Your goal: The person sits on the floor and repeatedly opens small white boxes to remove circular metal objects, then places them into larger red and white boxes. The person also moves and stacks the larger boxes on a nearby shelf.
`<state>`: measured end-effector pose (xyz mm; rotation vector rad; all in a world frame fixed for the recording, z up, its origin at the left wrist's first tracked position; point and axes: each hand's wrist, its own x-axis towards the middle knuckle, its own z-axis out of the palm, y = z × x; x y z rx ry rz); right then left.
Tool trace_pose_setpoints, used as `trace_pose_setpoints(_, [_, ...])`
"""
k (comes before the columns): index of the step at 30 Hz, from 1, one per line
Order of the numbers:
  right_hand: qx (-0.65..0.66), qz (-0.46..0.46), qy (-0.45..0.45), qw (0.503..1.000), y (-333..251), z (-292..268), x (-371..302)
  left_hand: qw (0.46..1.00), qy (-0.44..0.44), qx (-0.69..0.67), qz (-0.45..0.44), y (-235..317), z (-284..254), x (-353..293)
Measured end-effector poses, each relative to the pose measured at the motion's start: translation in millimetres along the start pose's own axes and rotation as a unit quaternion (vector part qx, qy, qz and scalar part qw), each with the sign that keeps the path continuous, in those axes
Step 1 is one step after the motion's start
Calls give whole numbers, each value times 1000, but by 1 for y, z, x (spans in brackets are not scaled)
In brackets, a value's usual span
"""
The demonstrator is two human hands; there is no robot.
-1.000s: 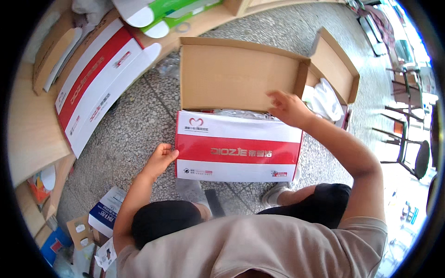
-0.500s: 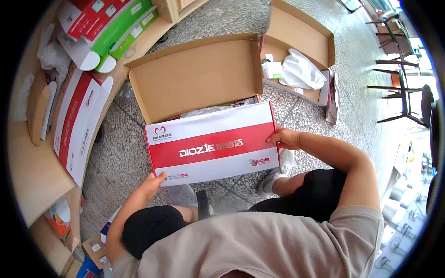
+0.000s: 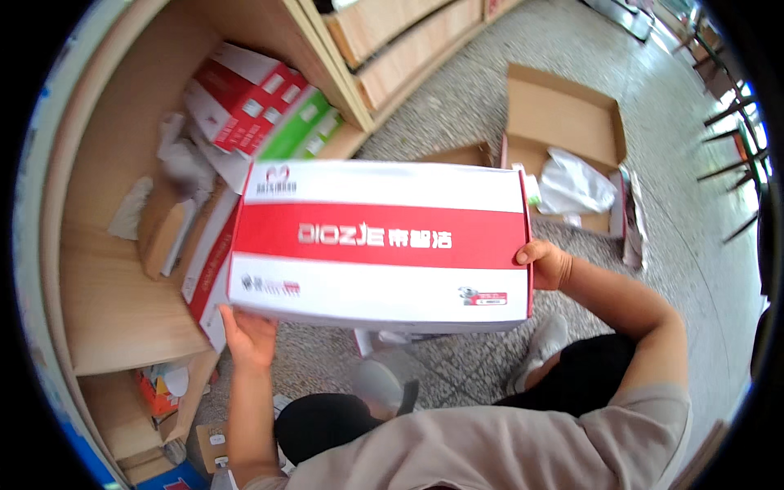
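A long white cardboard box (image 3: 380,298) with a red band across it is held up level in front of me. My right hand (image 3: 545,263) grips its right end, thumb on the top face and the other fingers mostly hidden. My left hand (image 3: 251,333) holds the lower left corner, its thumb upright against the near edge and its fingers partly beneath. The held box hides most of an open box on the floor; only a brown cardboard flap (image 3: 464,155) shows beyond it.
A wooden shelf (image 3: 122,318) on the left holds red-and-white and green boxes (image 3: 294,131) and crumpled plastic (image 3: 184,159). Another open carton (image 3: 563,98) with a white plastic bag (image 3: 576,184) lies on the speckled floor at the back right. Dark chairs (image 3: 739,147) stand at far right.
Both hands have lifted the red-and-white box up and toward the shelf, away from the open box behind it. My view has swung left, showing more shelf.
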<state>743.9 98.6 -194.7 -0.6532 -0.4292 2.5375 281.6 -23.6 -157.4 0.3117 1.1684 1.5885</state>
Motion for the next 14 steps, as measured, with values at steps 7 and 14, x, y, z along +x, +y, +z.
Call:
trace_pose_setpoints(7, [-40, -236, -41, 970, -13, 133, 97, 994, -108, 3, -29, -2, 156, -1])
trace_pose_setpoints(14, [31, -228, -102, 968, 4, 171, 118, 985, -120, 7, 127, 12, 180, -9])
